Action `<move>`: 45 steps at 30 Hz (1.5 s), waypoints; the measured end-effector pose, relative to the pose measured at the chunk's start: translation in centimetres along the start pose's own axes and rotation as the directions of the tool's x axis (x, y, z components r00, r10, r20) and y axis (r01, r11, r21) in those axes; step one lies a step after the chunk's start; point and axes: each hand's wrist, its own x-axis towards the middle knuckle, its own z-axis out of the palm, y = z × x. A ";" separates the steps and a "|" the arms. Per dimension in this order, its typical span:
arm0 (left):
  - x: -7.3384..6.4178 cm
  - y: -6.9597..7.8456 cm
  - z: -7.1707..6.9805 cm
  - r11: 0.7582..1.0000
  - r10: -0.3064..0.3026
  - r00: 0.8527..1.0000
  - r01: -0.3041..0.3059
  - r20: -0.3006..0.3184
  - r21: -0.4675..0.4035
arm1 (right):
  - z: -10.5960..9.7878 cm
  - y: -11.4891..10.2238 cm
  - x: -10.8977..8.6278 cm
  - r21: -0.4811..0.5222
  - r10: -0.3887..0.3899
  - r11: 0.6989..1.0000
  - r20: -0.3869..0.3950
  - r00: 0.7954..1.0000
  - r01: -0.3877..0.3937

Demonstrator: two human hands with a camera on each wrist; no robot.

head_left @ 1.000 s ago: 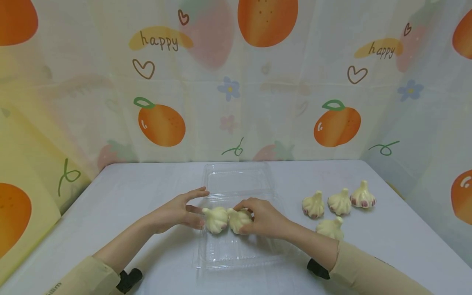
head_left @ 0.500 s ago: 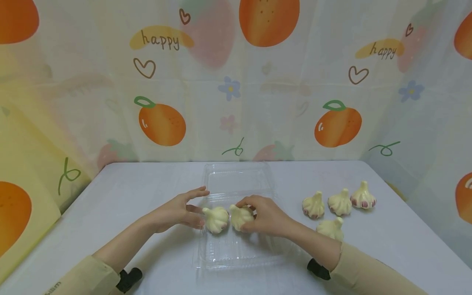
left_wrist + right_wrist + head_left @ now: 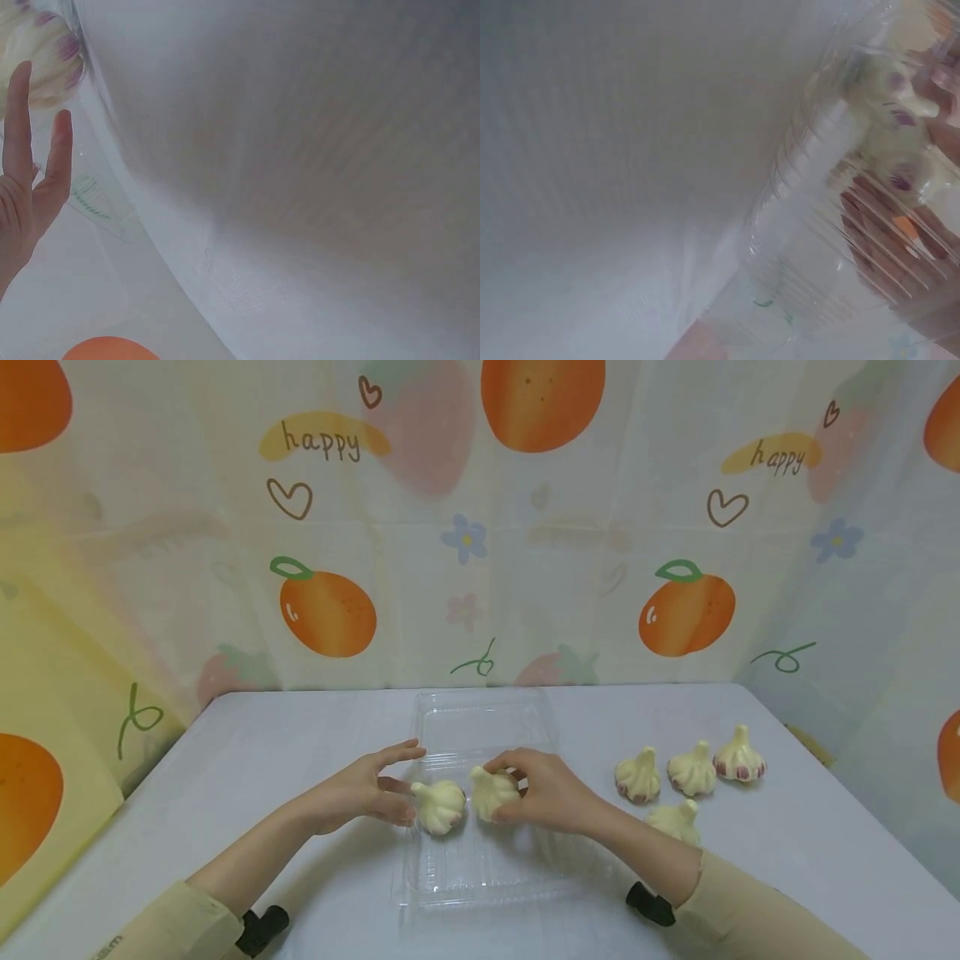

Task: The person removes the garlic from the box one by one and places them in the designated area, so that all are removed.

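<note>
A person's right hand (image 3: 551,797), grip curled, pinches a garlic bulb (image 3: 491,793) over an open clear box (image 3: 450,881). A second bulb (image 3: 440,807) sits in the box, just left of it with a gap between. The left hand (image 3: 356,793), fingers spread, is beside that bulb; contact is unclear. The box's lid reaches near the counter's (image 3: 750,868) back edge; four bulbs (image 3: 691,775) stand toward its right edge. The backdrop (image 3: 562,610) twice reads "happy".
</note>
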 end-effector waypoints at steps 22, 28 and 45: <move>-0.1 0.3 0.2 1.000 0.014 1.000 -0.014 0.005 0.008 | -3.9 0.2 -1.3 0.040 0.098 0.995 -0.075 0.992 -0.095; -0.1 0.4 0.3 1.000 0.010 1.000 -0.010 -0.001 0.006 | -5.3 0.3 -1.8 0.066 0.125 0.991 -0.093 0.988 -0.119; -0.2 0.5 0.3 0.999 0.003 1.000 -0.002 -0.008 0.033 | -9.5 0.8 -3.7 0.055 0.137 0.990 -0.135 0.981 -0.131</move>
